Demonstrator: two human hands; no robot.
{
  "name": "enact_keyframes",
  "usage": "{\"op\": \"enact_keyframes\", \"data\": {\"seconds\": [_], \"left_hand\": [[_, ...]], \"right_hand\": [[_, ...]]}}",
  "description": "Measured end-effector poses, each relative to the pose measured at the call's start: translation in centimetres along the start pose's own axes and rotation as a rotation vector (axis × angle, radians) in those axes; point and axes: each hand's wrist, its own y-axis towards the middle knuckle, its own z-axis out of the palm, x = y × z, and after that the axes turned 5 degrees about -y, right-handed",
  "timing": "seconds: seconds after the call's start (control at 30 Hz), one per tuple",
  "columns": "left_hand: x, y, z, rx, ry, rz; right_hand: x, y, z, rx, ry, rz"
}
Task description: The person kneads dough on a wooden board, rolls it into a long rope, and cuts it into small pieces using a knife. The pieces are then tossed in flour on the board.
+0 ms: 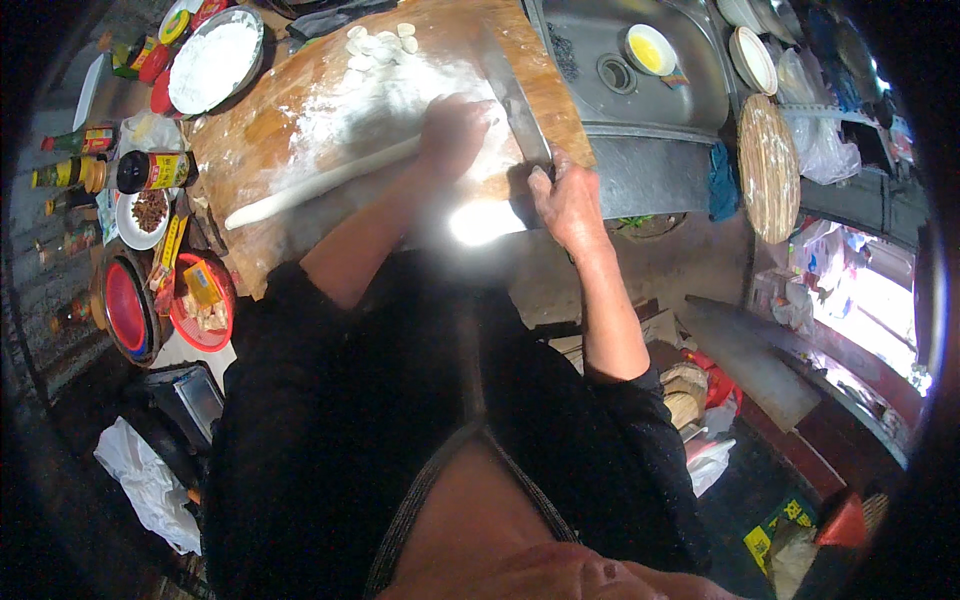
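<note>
My right hand (568, 196) grips the handle of a broad-bladed kitchen knife (517, 105), whose blade points away from me over the wooden board (262, 135). Just left of the blade, my left hand (456, 133) is around the right end of a long white dough rope (322, 180). Glare and blur hide some of its fingers. The rope runs left along the floured near part of the board. Several small cut dough pieces (381, 46) lie at the far side, with loose white flour (360, 105) spread between.
A flour-filled bowl (216, 64) stands at upper left. Left of the board are bottles, a sauce jar (154, 172), a plate of brown bits (144, 219) and a red basket (201, 304). Rightward, a steel sink (589, 94) holds a bowl with yellow contents (651, 49); a round slatted board (769, 169) stands beyond.
</note>
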Motion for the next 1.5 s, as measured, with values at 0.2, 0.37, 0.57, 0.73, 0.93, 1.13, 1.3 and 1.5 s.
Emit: {"op": "enact_keyframes", "data": {"seconds": [0.2, 0.37, 0.57, 0.73, 0.93, 1.13, 1.3, 1.5], "left_hand": [[-0.3, -1.1, 0.1, -0.136, -0.125, 0.204], [-0.1, -1.6, 0.3, -0.135, -0.207, 0.153], [0.2, -1.9, 0.9, -0.156, -0.138, 0.202], [0.0, -1.9, 0.8, -0.205, -0.266, 0.205], [0.4, -1.7, 0.2, -0.143, -0.237, 0.175], [1.2, -0.5, -2.0, -0.028, -0.137, 0.059], [2.0, -0.2, -1.5, -0.189, -0.136, 0.107], [2.4, -0.1, -1.5, -0.176, -0.068, 0.124]], "right_hand": [[0.9, -1.7, -1.4, -0.02, 0.041, -0.027], [1.0, -3.4, -1.5, -0.005, 0.03, -0.032], [0.9, -3.8, -1.2, 0.069, -0.071, 0.047], [0.9, -3.8, -0.1, 0.015, -0.087, -0.001], [1.3, 0.5, 1.5, 0.074, -0.041, -0.031], [0.8, 0.9, 1.1, 0.016, -0.012, -0.043], [2.5, -0.1, -1.1, 0.02, 0.037, -0.015], [1.8, -2.5, -1.7, 0.101, -0.036, 0.001]]}}
